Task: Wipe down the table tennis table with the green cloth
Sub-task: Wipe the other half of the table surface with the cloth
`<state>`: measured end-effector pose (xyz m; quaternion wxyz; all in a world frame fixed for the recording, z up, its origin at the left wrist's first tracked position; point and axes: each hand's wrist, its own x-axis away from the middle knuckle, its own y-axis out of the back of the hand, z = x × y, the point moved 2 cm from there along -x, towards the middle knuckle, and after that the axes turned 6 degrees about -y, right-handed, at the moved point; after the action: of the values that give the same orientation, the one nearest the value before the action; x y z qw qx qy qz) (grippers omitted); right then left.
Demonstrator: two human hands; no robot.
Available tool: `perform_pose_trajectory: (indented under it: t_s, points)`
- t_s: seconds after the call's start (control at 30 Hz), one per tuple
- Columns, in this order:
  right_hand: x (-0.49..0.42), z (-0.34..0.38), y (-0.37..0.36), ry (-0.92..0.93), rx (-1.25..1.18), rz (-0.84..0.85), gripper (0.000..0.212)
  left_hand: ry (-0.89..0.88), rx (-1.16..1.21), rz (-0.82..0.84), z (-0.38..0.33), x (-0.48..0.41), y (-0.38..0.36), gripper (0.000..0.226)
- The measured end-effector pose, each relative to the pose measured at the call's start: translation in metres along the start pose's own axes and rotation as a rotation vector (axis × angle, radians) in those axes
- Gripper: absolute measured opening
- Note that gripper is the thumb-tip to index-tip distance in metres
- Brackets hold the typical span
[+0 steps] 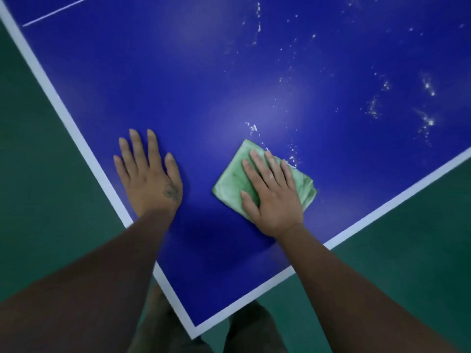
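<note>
A blue table tennis table [204,85] with white edge lines fills the view, one corner pointing at me. A folded green cloth [233,182] lies flat on it near that corner. My right hand [270,194] presses on the cloth with straight, spread fingers. My left hand [149,174] rests flat on the bare blue surface, palm down, a hand's width left of the cloth and close to the left white edge line. White specks and smears [425,115] dot the table beyond and to the right of the cloth.
Green floor [38,187] surrounds the table on the left and the lower right. A thin white line [58,11] crosses the table at the top left. My legs [163,327] stand just below the table's corner.
</note>
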<state>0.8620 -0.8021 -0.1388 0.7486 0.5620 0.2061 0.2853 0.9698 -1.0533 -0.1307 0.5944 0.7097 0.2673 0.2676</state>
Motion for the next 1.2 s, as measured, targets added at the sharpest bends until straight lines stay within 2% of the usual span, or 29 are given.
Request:
perform_pose_trajectory:
  t_s: [0.1, 0.23, 0.47, 0.63, 0.83, 0.9, 1.07, 1.2]
  points:
    - [-0.028, -0.005, 0.003, -0.003, 0.022, -0.003, 0.068, 0.065, 0.016, -0.024, -0.018, 0.038, -0.011, 0.066]
    - [-0.058, -0.004, 0.002, -0.012, 0.065, 0.000, 0.068, 0.113, 0.034, -0.087, -0.022, 0.043, -0.014, 0.064]
    - [0.001, 0.004, 0.003, 0.013, 0.037, 0.056, 0.071, 0.106, 0.072, -0.161, -0.024, 0.041, -0.013, 0.062]
    - [0.046, -0.002, 0.004, 0.183, 0.022, 0.169, 0.083, 0.095, 0.084, -0.197, -0.021, 0.041, -0.012, 0.059]
    - [0.011, -0.016, 0.007, 0.405, 0.080, 0.146, 0.090, 0.092, 0.069, -0.208, -0.020, 0.040, -0.014, 0.058]
    - [-0.019, 0.000, 0.001, 0.378, 0.077, 0.103, 0.091, 0.095, 0.061, -0.204, -0.021, 0.039, -0.014, 0.058]
    - [-0.120, 0.054, -0.015, 0.164, 0.132, 0.028, 0.092, 0.090, 0.061, -0.205, -0.020, 0.037, -0.015, 0.057]
    - [-0.170, 0.050, -0.015, 0.121, 0.134, 0.015, 0.091, 0.096, 0.082, -0.213, -0.021, 0.036, -0.016, 0.057]
